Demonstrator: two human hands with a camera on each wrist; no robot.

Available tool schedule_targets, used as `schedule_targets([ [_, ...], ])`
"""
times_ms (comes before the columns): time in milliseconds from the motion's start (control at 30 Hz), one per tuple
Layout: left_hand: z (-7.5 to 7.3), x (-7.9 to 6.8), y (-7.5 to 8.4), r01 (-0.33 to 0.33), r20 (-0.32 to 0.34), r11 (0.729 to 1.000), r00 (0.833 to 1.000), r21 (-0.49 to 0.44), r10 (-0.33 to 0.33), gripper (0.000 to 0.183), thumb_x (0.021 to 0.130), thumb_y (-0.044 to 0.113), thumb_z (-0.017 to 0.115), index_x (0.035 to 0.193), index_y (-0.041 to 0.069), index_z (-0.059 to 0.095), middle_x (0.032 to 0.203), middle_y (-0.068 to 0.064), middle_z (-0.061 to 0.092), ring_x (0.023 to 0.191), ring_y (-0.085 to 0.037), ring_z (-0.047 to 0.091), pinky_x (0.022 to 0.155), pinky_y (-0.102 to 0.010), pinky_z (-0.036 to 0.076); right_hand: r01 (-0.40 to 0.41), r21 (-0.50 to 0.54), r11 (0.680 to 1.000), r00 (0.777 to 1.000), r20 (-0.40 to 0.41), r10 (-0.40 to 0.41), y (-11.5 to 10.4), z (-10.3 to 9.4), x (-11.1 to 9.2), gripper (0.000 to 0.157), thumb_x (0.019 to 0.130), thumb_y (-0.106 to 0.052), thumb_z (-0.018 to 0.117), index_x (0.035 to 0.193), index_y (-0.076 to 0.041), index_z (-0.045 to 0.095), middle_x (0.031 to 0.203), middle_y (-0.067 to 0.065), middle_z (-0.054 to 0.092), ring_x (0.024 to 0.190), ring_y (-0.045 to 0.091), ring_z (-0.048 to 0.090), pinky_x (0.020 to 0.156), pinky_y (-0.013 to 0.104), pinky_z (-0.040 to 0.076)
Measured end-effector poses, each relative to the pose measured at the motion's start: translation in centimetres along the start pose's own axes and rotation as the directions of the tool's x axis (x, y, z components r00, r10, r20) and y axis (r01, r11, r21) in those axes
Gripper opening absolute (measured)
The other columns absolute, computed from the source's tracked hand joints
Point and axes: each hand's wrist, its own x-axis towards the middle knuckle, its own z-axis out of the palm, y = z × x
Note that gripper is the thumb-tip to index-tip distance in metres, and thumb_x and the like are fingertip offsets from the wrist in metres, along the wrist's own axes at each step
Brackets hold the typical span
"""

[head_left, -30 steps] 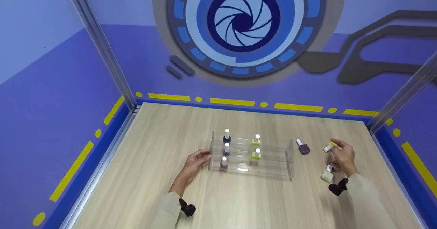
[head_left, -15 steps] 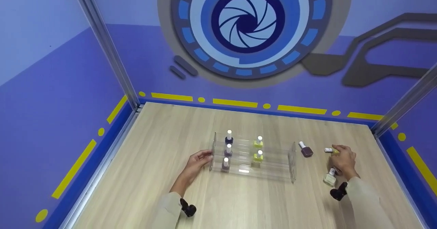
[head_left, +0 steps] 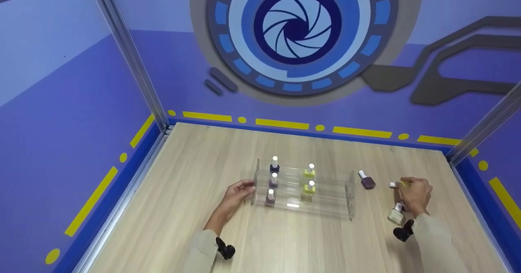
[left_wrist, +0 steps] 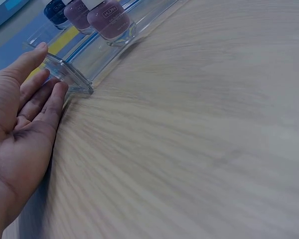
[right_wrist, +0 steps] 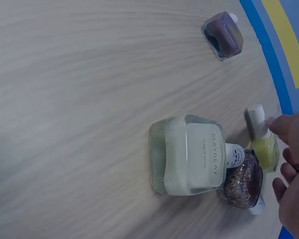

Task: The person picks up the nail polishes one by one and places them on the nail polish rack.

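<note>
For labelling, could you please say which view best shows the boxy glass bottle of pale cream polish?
The right wrist view: the pale cream glass bottle appears large, its MAYREAY lettering readable. The head view shows it small; the left wrist view, not at all.

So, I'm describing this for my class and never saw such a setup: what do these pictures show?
There's no machine: you see a person's bare left hand and right hand. The wide picture comes from a head-worn camera; the close-ups come from a camera on each wrist. On the wooden table stands a clear rack holding three purple-to-navy bottles and two yellow bottles. Off to the right lie a dark purple bottle, a pale bottle and a glittery bottle. The left hand touches the rack's end. The right hand is at a small yellow bottle; I can't tell if it's gripped.
</note>
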Motion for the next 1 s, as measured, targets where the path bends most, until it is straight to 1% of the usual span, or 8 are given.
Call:
schedule_targets([
  [100, 0.02, 0.05, -0.07, 0.003, -0.001, 1.000, 1.000, 0.001, -0.003, 0.049, 0.097, 0.019, 0.072, 0.137, -0.006, 0.057, 0.141, -0.023, 0.059, 0.115, -0.008, 0.062, 0.100, -0.021, 0.054, 0.009, -0.002, 1.000, 0.998, 0.063, -0.009, 0.26, 0.10, -0.03, 0.046, 0.101, -0.013, 0.057, 0.141, 0.009, 0.051, 0.152, 0.038, 0.033, 0.141, 0.057, 0.028, 0.116, 0.069, 0.028],
  [233, 0.05, 0.08, -0.04, -0.008, -0.001, 1.000, 1.000, -0.003, 0.008, 0.049, 0.097, 0.018, 0.071, 0.136, -0.007, 0.056, 0.141, -0.025, 0.059, 0.115, -0.008, 0.063, 0.100, -0.021, 0.054, 0.053, 0.002, 0.999, 0.988, 0.146, -0.052, 0.49, 0.04, -0.12, 0.046, 0.105, -0.015, 0.051, 0.144, 0.009, 0.047, 0.153, 0.039, 0.032, 0.144, 0.059, 0.026, 0.120, 0.070, 0.023],
  [400, 0.04, 0.03, 0.05, -0.005, -0.004, 1.000, 1.000, -0.002, 0.004, 0.048, 0.097, 0.018, 0.071, 0.137, -0.006, 0.056, 0.141, -0.024, 0.058, 0.114, -0.008, 0.062, 0.100, -0.021, 0.053, 0.055, -0.045, 0.997, 0.986, 0.161, -0.047, 0.63, 0.03, -0.15, 0.046, 0.106, -0.025, 0.051, 0.140, 0.007, 0.052, 0.145, 0.041, 0.037, 0.136, 0.062, 0.028, 0.111, 0.076, 0.026],
  [567, 0.01, -0.02, 0.16, 0.012, 0.006, 1.000, 1.000, 0.008, -0.012, 0.052, 0.097, 0.022, 0.072, 0.139, -0.005, 0.055, 0.142, -0.024, 0.057, 0.116, -0.008, 0.062, 0.102, -0.023, 0.053, 0.051, -0.099, 0.994, 0.985, 0.172, -0.033, 0.80, 0.18, -0.13, 0.046, 0.107, -0.030, 0.050, 0.139, 0.003, 0.055, 0.140, 0.039, 0.038, 0.125, 0.056, 0.033, 0.098, 0.069, 0.034],
  [700, 0.04, 0.06, 0.15, 0.000, 0.022, 1.000, 1.000, 0.005, -0.001, 0.052, 0.098, 0.022, 0.071, 0.139, -0.006, 0.055, 0.142, -0.025, 0.056, 0.116, -0.009, 0.062, 0.103, -0.024, 0.053, 0.062, -0.087, 0.994, 0.988, 0.149, -0.048, 0.74, 0.13, -0.08, 0.044, 0.106, -0.026, 0.052, 0.135, 0.005, 0.059, 0.141, 0.040, 0.043, 0.126, 0.057, 0.037, 0.100, 0.069, 0.035],
  [800, 0.06, 0.12, 0.06, -0.020, 0.031, 1.000, 0.999, -0.015, 0.020, 0.050, 0.098, 0.019, 0.070, 0.138, -0.008, 0.054, 0.142, -0.027, 0.056, 0.114, -0.009, 0.062, 0.101, -0.023, 0.054, 0.044, -0.042, 0.998, 0.991, 0.131, -0.038, 0.53, -0.03, -0.10, 0.044, 0.105, -0.025, 0.053, 0.134, 0.008, 0.059, 0.141, 0.039, 0.049, 0.127, 0.056, 0.042, 0.104, 0.070, 0.036],
  [900, 0.02, 0.09, -0.05, -0.025, 0.027, 0.999, 0.999, -0.023, 0.026, 0.049, 0.098, 0.016, 0.070, 0.138, -0.008, 0.054, 0.142, -0.027, 0.056, 0.114, -0.008, 0.062, 0.101, -0.023, 0.054, -0.022, 0.028, 0.999, 0.990, 0.139, 0.018, 0.32, -0.27, -0.19, 0.048, 0.106, -0.027, 0.050, 0.138, 0.010, 0.054, 0.140, 0.038, 0.051, 0.119, 0.050, 0.049, 0.093, 0.059, 0.049],
  [1000, -0.13, 0.01, -0.14, -0.016, 0.017, 1.000, 1.000, -0.005, 0.016, 0.049, 0.098, 0.018, 0.070, 0.138, -0.007, 0.055, 0.142, -0.026, 0.056, 0.114, -0.008, 0.062, 0.103, -0.025, 0.054, -0.105, 0.101, 0.989, 0.982, 0.167, 0.087, 0.11, -0.59, -0.39, 0.052, 0.108, -0.028, 0.046, 0.144, 0.010, 0.046, 0.143, 0.036, 0.046, 0.112, 0.039, 0.048, 0.078, 0.038, 0.050],
])
